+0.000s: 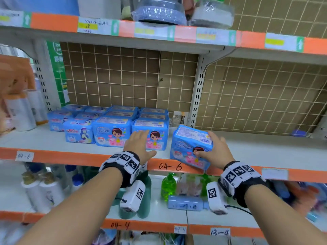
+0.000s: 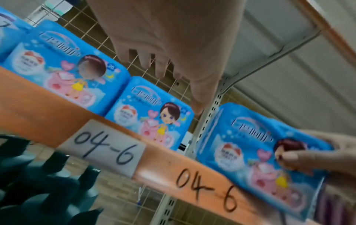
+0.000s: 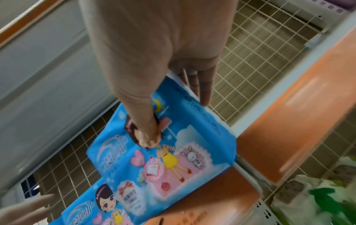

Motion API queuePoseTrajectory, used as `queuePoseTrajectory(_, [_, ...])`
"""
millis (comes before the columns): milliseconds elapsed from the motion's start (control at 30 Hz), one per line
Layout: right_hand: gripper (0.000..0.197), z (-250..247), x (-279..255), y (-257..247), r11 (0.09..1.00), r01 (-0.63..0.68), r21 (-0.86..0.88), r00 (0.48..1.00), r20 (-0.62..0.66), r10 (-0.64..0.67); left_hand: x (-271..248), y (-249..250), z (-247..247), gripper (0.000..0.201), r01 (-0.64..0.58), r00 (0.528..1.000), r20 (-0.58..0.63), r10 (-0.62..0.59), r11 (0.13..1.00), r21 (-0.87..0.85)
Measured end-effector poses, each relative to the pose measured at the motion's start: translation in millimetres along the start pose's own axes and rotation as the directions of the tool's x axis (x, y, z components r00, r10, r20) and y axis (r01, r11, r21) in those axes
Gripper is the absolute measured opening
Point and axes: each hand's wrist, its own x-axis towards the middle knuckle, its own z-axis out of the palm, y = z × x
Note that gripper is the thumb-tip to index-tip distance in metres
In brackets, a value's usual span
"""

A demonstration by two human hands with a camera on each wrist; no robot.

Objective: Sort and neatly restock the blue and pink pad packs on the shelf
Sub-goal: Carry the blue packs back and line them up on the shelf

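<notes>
Right grip (image 1: 216, 152): your thumb and fingers pinch the tilted pad pack (image 1: 190, 147), centre-right of frame.
Left grip (image 1: 139, 145): fingers spread wide, holding nothing.

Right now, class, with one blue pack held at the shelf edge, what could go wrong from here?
1. The held pack is tilted and overhangs the shelf's orange front edge; the right hand pinches just one side, so it may slip and fall.
2. Sliding it in could knock the front standing pack, though the left hand is in front of it.
</notes>
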Motion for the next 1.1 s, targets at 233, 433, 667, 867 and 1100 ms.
queuePoseTrajectory(233, [0.074, 7, 65, -5, 0.966, -0.021, -0.26, 0.98, 0.184, 0.071, 39, -12, 33, 0.077, 0.024, 0.994, -0.108, 0.002, 0.971, 0.236])
queuePoseTrajectory(433, [0.073, 32, 134, -1, 0.904, 0.007, -0.428, 0.975, 0.202, 0.088, 50, -29, 72, 0.076, -0.034, 0.994, -0.096, 0.059, 0.971, 0.235])
queuePoseTrajectory(667, [0.068, 55, 199, -3, 0.877, 0.061, -0.477, 0.965, 0.253, 0.071, 50, -33, 75, 0.075, -0.049, 0.976, -0.203, 0.074, 0.99, 0.129])
queuePoseTrajectory(867, [0.069, 55, 223, -9, 0.83, 0.123, -0.544, 0.949, 0.31, 0.063, 50, -30, 68, 0.074, -0.082, 0.971, -0.218, 0.1, 0.993, 0.09])
queuePoseTrajectory(1100, [0.069, 51, 235, -13, 0.803, 0.132, -0.582, 0.952, 0.299, 0.06, 50, -31, 72, 0.073, -0.069, 0.968, -0.238, 0.079, 0.996, 0.051])
